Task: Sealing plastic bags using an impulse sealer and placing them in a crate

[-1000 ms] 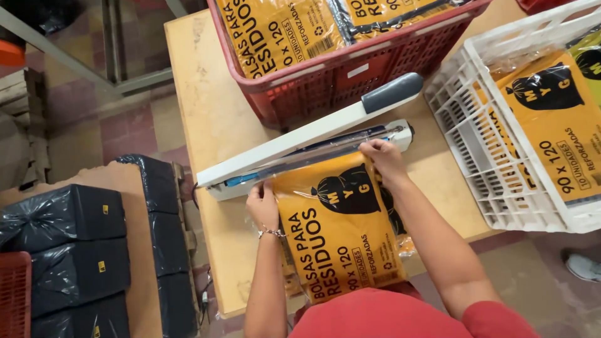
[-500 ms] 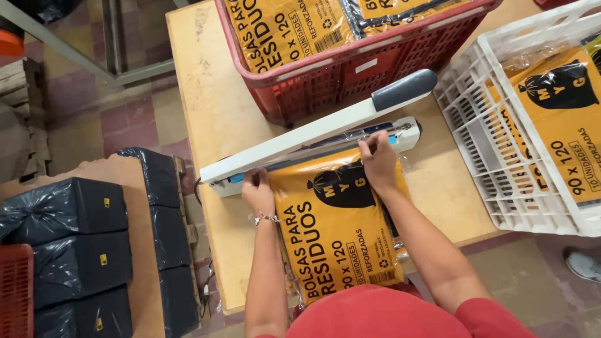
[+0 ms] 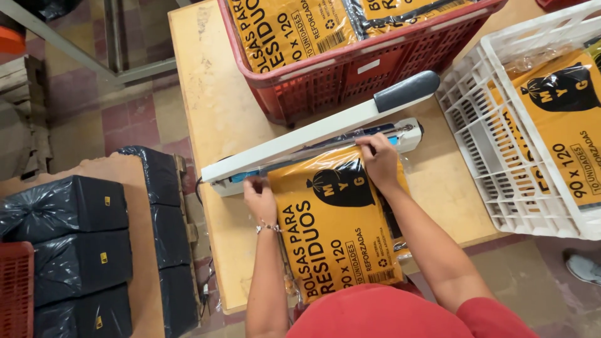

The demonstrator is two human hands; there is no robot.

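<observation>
- Bench: wooden top carrying the sealer, with a red basket at 12 o'clock and a white crate at 3 o'clock, both holding yellow packs.
- Yellow pack: a clear-wrapped, yellow-labelled bundle lying flat at bench centre, its open top edge pushed under the sealer arm.
- Heat sealer: white arm with grey handle, raised at the handle end. Judgement: the pack is positioned, but sealing is not yet done, since the arm is up.
- Black bundles: stacked at 9 o'clock, off the bench.
- Right hand: fingers flattened, pressing the pack's top corner at 1 o'clock against the sealer base.
- Left hand: fingers curled, pinching the wrap's edge at 10 o'clock.
</observation>
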